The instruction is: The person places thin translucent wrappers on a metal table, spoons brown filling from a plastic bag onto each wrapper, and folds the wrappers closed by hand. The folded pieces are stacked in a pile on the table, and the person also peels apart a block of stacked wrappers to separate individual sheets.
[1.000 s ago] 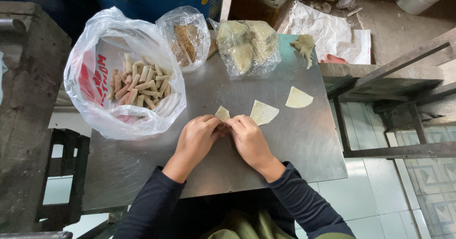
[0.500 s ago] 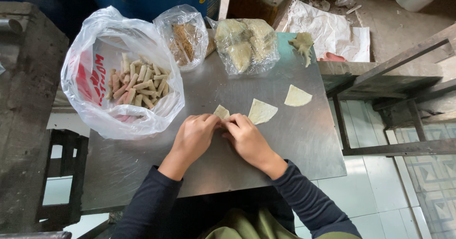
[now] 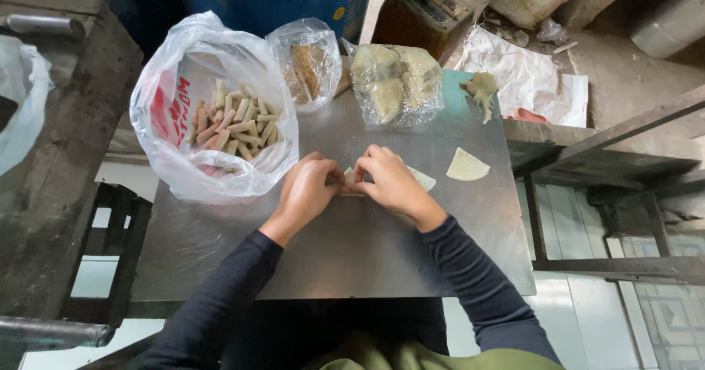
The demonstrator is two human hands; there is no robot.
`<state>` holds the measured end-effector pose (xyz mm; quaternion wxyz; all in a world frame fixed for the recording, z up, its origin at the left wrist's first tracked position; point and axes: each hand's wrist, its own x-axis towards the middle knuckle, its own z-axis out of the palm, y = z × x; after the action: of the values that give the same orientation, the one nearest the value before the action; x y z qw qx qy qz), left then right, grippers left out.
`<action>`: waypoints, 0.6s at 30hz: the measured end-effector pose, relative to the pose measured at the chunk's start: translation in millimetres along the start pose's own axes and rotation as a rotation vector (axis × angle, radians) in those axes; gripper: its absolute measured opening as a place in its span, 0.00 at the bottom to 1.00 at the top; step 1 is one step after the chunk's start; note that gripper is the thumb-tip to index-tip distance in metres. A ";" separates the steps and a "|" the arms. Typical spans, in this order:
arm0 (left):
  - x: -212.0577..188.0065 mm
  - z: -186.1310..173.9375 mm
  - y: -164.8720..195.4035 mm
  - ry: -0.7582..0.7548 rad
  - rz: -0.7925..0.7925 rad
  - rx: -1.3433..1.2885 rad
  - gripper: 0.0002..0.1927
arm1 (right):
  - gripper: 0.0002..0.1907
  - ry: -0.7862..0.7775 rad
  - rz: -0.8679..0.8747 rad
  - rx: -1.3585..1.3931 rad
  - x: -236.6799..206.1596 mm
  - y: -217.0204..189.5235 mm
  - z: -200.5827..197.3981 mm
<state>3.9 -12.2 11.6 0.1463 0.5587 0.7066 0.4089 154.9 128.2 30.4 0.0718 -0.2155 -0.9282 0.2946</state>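
Observation:
My left hand [image 3: 306,191] and my right hand [image 3: 390,182] meet at the middle of a metal table [image 3: 352,245], fingertips pinched together on a pale thin wrapper [image 3: 349,181] that is mostly hidden under them. Another wrapper [image 3: 422,180] peeks out from under my right hand. A third wedge-shaped wrapper [image 3: 466,166] lies alone further right. To the left stands an open white plastic bag [image 3: 213,109] holding several small finished rolls [image 3: 231,120].
At the table's far edge sit a clear bag of brownish filling [image 3: 308,65], a clear bag of pale greenish lumps [image 3: 396,83] and a small loose lump [image 3: 481,91]. A dark concrete block [image 3: 51,157] stands left; a metal frame [image 3: 617,186] runs on the right.
Both hands have stayed together on the wrapper, fingers closing further over it. The camera has shifted slightly, so the table sits a little differently in view.

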 end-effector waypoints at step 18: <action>-4.7 5.6 2.7 0.123 0.067 0.180 0.02 | 0.06 0.359 -0.063 -0.058 -20.1 0.5 21.2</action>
<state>10.9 -14.1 9.0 0.0382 0.5667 0.7291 0.3818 167.6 108.7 12.7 0.2392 -0.2376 -0.9149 0.2220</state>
